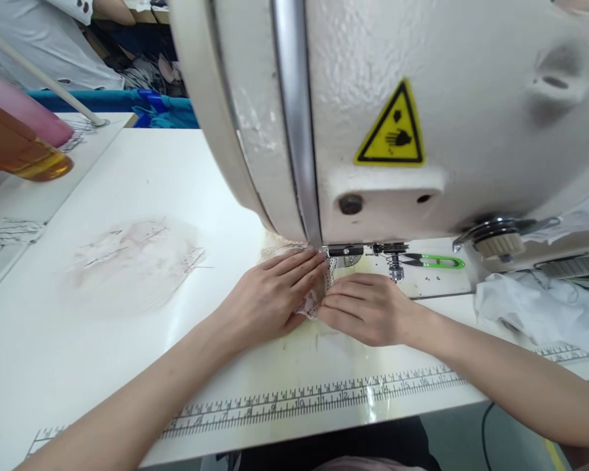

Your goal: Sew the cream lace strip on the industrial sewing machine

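Bright light, glare on the white tabletop (137, 353) and printed ruler (299, 404), slight wide-angle bending

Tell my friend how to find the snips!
Find the sewing machine, then the right hand in front of it. Just beyond that wrist lie the snips. Their bright green handle sets them apart from the metal parts and white cloth nearby.

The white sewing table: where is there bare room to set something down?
Bare: the white table between the sheer fabric and the sewing machine, and between that fabric and the left forearm. Crowded: along the machine's lower edge, where the left hand and right hand touch a lacy piece; further right lie green-handled snips and white cloth.
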